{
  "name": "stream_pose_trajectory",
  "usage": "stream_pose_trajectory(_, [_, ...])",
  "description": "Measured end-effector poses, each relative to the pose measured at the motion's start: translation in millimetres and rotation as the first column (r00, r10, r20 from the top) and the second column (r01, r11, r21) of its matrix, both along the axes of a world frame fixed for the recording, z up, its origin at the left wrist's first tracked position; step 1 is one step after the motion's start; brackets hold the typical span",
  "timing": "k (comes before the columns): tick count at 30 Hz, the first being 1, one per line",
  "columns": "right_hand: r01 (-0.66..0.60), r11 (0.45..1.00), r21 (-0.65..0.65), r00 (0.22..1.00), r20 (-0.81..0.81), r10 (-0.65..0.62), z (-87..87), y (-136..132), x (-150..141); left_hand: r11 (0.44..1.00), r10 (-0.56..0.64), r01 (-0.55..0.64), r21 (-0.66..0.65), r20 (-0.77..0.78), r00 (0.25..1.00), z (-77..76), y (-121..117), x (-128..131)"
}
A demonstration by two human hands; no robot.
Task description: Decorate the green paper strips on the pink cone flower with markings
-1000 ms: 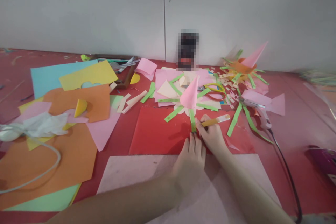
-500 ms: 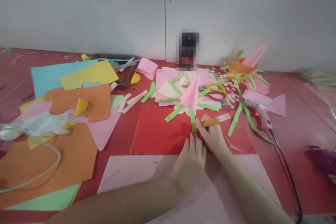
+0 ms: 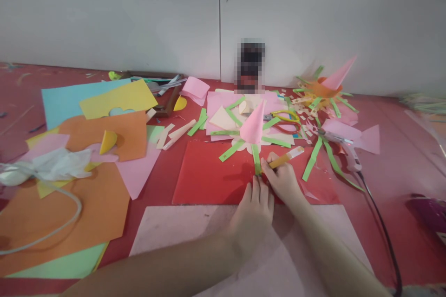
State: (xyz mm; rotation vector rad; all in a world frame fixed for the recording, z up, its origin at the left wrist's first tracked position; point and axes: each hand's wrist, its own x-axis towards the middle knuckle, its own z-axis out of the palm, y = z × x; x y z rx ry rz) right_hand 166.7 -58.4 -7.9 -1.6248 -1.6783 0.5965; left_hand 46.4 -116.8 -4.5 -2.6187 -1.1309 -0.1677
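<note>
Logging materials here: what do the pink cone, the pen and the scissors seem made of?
Pink cone: likely matte paper, smooth and dull. Pen: probably plastic; its rear end looks clear. Scissors: smooth yellow and red handles, likely plastic; grey near the pivot, probably metal.

With the left hand [image 3: 254, 204] as clock centre, a paper cone [image 3: 252, 123] is standing at twelve; one strip [image 3: 256, 160] is running from it toward that hand; the right hand [image 3: 284, 178], holding a pen-like tool [image 3: 279, 160], is working between one and two, over a board [image 3: 209, 171]; beyond, scissors [image 3: 273, 115] are lying on piled sheets [image 3: 215, 106]; another cone [image 3: 337, 74] is sitting at one; a glue gun [image 3: 350, 153] is lying at two; loose sheets [image 3: 87, 127] are overlapping at ten.
</note>
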Motion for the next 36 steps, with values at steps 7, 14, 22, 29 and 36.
stream_pose_trajectory(7, [-0.006,1.000,-0.007,0.999,-0.042,0.006,0.7,-1.4,0.7,1.000,-0.001,0.001,0.002,-0.011,1.000,-1.5,0.0,1.2])
stream_pose_trajectory(14, [-0.009,1.000,-0.011,0.998,-0.054,0.008,1.5,-1.6,1.2,1.000,-0.003,0.003,-0.002,-0.002,1.000,0.3,0.6,0.7])
stream_pose_trajectory(22, [0.019,0.999,0.037,1.000,-0.003,-0.019,0.6,-0.3,-0.3,1.000,-0.001,0.002,-0.020,0.017,1.000,-1.7,-0.2,0.6])
stream_pose_trajectory(29, [0.017,0.999,-0.028,0.994,-0.110,-0.020,1.8,-0.7,1.8,1.000,-0.001,0.001,-0.007,0.011,1.000,1.4,0.5,0.3])
stream_pose_trajectory(36, [-0.015,1.000,0.004,0.999,-0.040,0.016,0.8,-0.7,0.6,1.000,-0.001,0.001,-0.019,0.002,1.000,2.0,0.1,1.0])
